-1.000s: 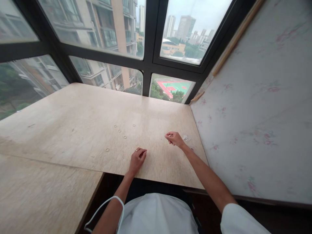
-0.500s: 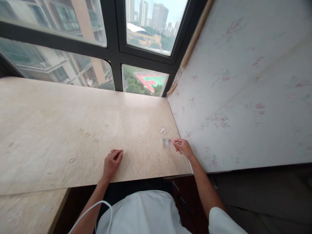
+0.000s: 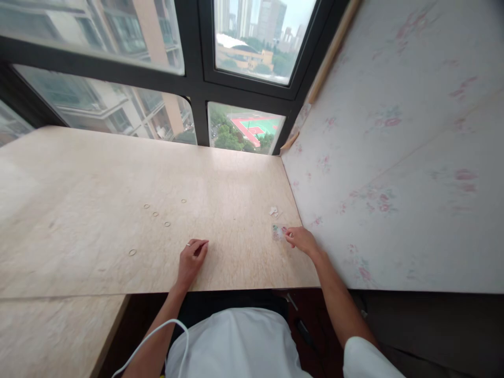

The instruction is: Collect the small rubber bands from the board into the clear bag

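My left hand rests on the pale stone sill with thumb and fingertips pressed together. Whether anything small lies in that pinch I cannot make out. At the right, by the wall, my right hand is closed on the right end of a small clear plastic bag with a coloured flower print. Its fingers cover that end, and the bag lies on the sill. Crumpled white scraps sit just beyond the bag. To the left of my left hand lie several thin rings, one nearest and one farther back.
The sill meets a dark-framed window at the back and a flower-patterned wall panel on the right. A white cable crosses my left forearm. The sill's front edge runs close to my body.
The view has shifted, so everything sits slightly farther right. My right hand's fingers have curled more over the bag's end. My left hand keeps its pinch in the same place.
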### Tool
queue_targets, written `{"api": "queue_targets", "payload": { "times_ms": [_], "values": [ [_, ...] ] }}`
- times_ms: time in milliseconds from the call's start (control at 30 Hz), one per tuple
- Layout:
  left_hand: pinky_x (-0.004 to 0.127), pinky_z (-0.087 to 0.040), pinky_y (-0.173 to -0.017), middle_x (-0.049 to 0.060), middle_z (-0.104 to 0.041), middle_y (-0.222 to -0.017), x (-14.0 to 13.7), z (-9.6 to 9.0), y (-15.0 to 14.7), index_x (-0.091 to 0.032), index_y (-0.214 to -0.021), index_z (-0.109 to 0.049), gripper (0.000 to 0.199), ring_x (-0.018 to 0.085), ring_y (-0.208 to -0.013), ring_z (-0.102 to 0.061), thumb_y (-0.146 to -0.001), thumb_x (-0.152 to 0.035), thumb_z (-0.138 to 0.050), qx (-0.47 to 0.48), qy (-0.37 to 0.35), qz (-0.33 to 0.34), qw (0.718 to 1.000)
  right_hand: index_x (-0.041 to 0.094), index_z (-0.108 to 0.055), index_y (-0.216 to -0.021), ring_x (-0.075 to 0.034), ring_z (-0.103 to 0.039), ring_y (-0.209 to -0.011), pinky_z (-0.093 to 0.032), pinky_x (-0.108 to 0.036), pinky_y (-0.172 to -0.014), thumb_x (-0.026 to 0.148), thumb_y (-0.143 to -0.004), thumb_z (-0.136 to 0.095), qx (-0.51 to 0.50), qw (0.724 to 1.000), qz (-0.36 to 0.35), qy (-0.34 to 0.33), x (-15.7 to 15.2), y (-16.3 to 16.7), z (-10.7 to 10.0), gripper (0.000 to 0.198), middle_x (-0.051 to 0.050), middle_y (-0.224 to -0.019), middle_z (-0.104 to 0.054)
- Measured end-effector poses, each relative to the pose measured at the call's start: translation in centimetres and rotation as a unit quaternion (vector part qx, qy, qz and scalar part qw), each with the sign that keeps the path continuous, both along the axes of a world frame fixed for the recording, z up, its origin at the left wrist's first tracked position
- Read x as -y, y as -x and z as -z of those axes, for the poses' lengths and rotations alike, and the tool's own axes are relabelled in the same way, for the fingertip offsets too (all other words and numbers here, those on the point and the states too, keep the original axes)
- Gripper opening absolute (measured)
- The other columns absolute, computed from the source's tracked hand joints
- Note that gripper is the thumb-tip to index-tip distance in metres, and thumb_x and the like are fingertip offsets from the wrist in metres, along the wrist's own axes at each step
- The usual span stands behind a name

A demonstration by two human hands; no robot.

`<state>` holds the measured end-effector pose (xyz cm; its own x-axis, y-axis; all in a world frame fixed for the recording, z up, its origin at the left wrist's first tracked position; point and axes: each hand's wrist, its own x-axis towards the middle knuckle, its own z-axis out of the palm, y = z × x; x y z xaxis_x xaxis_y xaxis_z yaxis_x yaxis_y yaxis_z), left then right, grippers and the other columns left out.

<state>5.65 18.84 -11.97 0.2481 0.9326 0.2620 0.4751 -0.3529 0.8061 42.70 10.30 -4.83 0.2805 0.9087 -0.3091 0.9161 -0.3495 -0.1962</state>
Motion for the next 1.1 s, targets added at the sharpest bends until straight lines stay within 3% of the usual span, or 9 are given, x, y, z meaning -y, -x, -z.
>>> {"api": "queue_targets", "payload": {
  "times_ms": [400, 500, 633, 733, 800, 933, 1100],
  "values": [
    [0.027, -0.048, -0.072, 0.005, -0.063, -0.086, 0.4, -0.4, 0.1, -0.018, -0.087, -0.066, 0.02, 0.016, -0.08, -0.06, -0.087, -0.03, -0.051, 0.035, 0.026, 0.0, 0.999, 0.022, -0.07, -0.076, -0.014, -0.059, -0.058, -0.029, -0.021, -0.053, 0.032, -0.086, -0.045, 0.006, 0.999, -0.043, 0.001, 0.1, -0.2, -0.6, 0.029, 0.002, -0.053, -0.063],
    [0.027, -0.049, -0.072, 0.005, -0.065, -0.086, 0.1, -0.7, 0.5, -0.019, -0.087, -0.067, 0.022, 0.017, -0.082, -0.06, -0.086, -0.034, -0.052, 0.073, 0.055, -0.002, 0.996, 0.024, -0.071, -0.087, -0.016, -0.06, -0.058, -0.032, -0.023, -0.054, 0.037, -0.087, -0.043, -0.004, 0.999, -0.031, -0.022, 0.6, 0.2, -0.7, 0.032, 0.002, -0.052, -0.063],
    [0.026, -0.049, -0.069, 0.005, -0.066, -0.088, -1.9, -1.5, 2.8, -0.018, -0.088, -0.068, 0.026, 0.016, -0.079, -0.061, -0.085, -0.038, -0.052, 0.095, 0.065, -0.077, 0.99, 0.022, -0.069, -0.098, -0.018, -0.064, -0.062, -0.037, -0.025, -0.058, 0.042, -0.085, -0.043, -0.027, 0.997, -0.002, -0.079, 1.7, 1.5, -0.2, 0.035, 0.0, -0.055, -0.065],
    [0.027, -0.048, -0.067, 0.005, -0.065, -0.09, -4.5, -2.2, 5.6, -0.017, -0.093, -0.067, 0.026, 0.015, -0.07, -0.058, -0.083, -0.037, -0.052, 0.019, 0.035, -0.178, 0.983, 0.021, -0.069, -0.093, -0.018, -0.064, -0.058, -0.04, -0.025, -0.057, 0.044, -0.086, -0.041, -0.072, 0.992, -0.019, -0.104, 2.5, 3.3, 1.0, 0.037, -0.001, -0.058, -0.066],
    [0.028, -0.047, -0.07, 0.005, -0.065, -0.088, -6.2, -2.5, 7.4, -0.017, -0.097, -0.067, 0.027, 0.015, -0.066, -0.057, -0.082, -0.034, -0.055, -0.082, 0.038, -0.202, 0.975, 0.02, -0.069, -0.092, -0.018, -0.064, -0.056, -0.041, -0.026, -0.057, 0.046, -0.087, -0.039, -0.103, 0.988, -0.042, -0.111, 2.9, 4.7, 1.9, 0.04, -0.002, -0.06, -0.066],
    [0.029, -0.045, -0.073, 0.009, -0.061, -0.103, -8.6, -3.0, 9.1, -0.017, -0.102, -0.067, 0.03, 0.019, -0.082, -0.06, -0.081, -0.037, -0.056, -0.266, 0.082, -0.183, 0.943, 0.02, -0.069, -0.093, -0.018, -0.065, -0.06, -0.044, -0.026, -0.059, 0.045, -0.089, -0.037, -0.141, 0.98, -0.087, -0.114, 3.1, 7.2, 3.5, 0.041, -0.004, -0.069, -0.07],
    [0.027, -0.043, -0.067, 0.008, -0.061, -0.099, -9.5, -3.3, 8.3, -0.019, -0.092, -0.068, 0.028, 0.02, -0.083, -0.06, -0.084, -0.038, -0.05, -0.372, 0.088, -0.134, 0.914, 0.02, -0.069, -0.093, -0.019, -0.065, -0.065, -0.044, -0.025, -0.06, 0.042, -0.09, -0.038, -0.165, 0.973, -0.111, -0.114, 3.2, 8.9, 4.2, 0.039, -0.005, -0.073, -0.07]
  ]
}}
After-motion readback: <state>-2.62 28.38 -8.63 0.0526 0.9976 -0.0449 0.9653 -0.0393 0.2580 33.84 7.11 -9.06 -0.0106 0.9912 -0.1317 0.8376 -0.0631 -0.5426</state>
